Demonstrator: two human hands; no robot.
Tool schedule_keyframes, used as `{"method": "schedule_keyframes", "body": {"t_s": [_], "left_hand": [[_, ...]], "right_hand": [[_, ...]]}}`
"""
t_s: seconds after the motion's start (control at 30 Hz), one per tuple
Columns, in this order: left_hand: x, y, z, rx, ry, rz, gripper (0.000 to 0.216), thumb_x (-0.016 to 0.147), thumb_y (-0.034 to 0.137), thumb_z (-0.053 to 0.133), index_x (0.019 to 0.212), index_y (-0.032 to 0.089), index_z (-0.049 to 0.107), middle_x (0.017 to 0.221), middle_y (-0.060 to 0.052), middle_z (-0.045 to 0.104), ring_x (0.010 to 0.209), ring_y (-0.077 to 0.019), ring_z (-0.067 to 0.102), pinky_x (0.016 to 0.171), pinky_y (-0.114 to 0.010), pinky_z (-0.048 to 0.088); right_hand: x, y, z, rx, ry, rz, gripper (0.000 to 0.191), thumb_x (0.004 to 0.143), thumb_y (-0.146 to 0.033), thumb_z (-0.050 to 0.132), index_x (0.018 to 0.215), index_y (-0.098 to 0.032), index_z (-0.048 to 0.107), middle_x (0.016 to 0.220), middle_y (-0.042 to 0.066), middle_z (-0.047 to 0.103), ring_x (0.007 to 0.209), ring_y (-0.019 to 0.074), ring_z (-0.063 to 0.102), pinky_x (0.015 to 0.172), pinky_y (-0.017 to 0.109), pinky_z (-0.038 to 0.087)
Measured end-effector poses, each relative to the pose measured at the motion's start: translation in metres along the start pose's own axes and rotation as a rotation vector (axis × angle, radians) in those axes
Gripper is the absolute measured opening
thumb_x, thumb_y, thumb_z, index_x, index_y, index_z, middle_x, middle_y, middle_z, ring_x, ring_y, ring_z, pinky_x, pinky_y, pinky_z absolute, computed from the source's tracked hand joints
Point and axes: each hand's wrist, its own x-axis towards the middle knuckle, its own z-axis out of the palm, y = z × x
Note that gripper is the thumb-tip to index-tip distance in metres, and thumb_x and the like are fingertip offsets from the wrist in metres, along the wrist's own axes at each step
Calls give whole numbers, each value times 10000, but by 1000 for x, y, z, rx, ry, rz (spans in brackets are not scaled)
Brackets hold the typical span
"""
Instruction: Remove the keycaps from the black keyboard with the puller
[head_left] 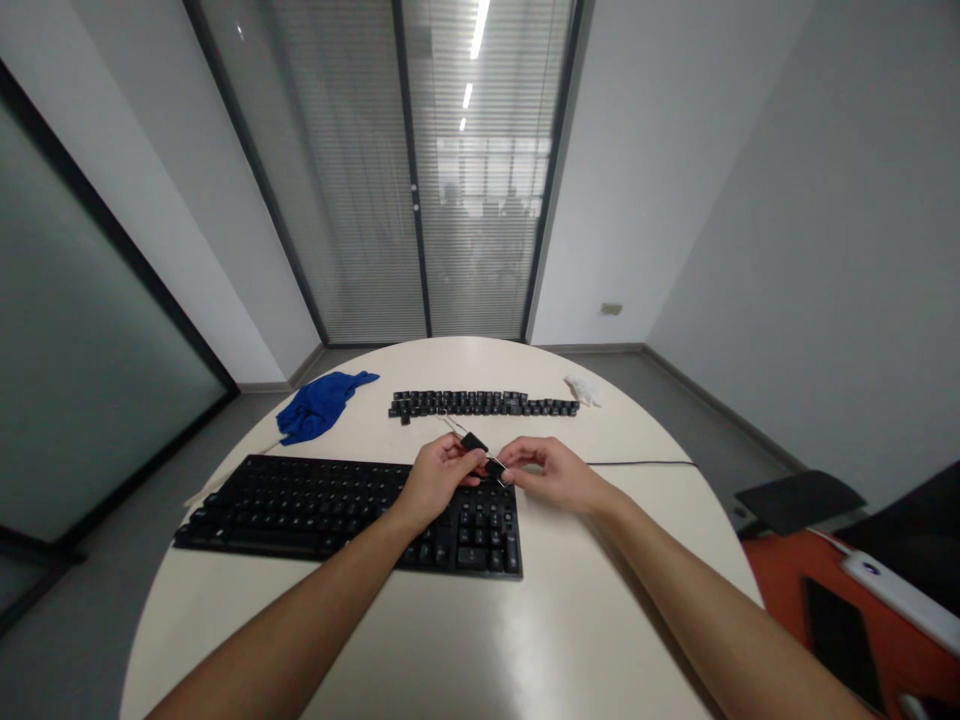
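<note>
Above the right end of a black keyboard (315, 500), my left hand (439, 480) pinches a keycap puller (473, 442) with a dark middle and thin wire ends. My right hand (551, 472) is closed at the puller's near wire end, its fingertips on a small black keycap (495, 469) caught there. Both hands almost meet over the number pad. Beyond them lie loose black keycaps (480, 403) in tight rows on the table, with one sitting slightly apart at the left.
A blue cloth (321, 405) lies at the table's (465, 640) left rim and a crumpled white item (583, 390) at the far right. A thin black cable (645, 463) runs rightward. On an orange seat (780, 570) rest a dark phone (844, 640) and a white power strip (900, 595).
</note>
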Motion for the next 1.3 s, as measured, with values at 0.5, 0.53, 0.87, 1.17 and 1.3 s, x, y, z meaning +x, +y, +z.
{"method": "schedule_keyframes", "body": {"t_s": [0.5,0.53,0.87,1.17,1.3], "left_hand": [[-3,4,2,27,34,25,372,701,443,791,808,132,617,737,-46,709,705,-169,702,581,-234,574],[-2,3,2,23,43,24,380,698,445,795,810,134,609,737,-45,710,703,-169,704,583,-235,576],[0,-2,2,10,83,15,403,702,459,797,803,135,579,710,-25,701,693,-145,714,589,-192,569],[0,0,4,15,122,-5,365,713,405,803,794,129,579,699,-14,686,679,-135,709,581,-184,571],[0,-1,4,14,132,-9,373,710,415,803,786,138,565,689,-8,677,690,-149,713,591,-202,580]], "right_hand": [[0,8,-8,221,-72,107,393,821,-431,720,1084,-139,731,935,80,768,843,172,688,867,364,529],[0,9,-8,210,-69,107,403,841,-438,696,1109,-138,722,921,79,767,842,172,690,868,369,530],[2,0,4,-101,57,-24,533,762,-336,773,1233,-182,578,1108,107,717,915,190,681,724,300,550],[1,-8,4,-390,134,-261,189,822,-241,689,1007,-219,662,1169,86,701,1035,219,658,875,375,535],[1,-15,3,-389,220,-379,161,816,-251,696,973,-223,675,969,74,727,919,214,661,826,368,541]]}}
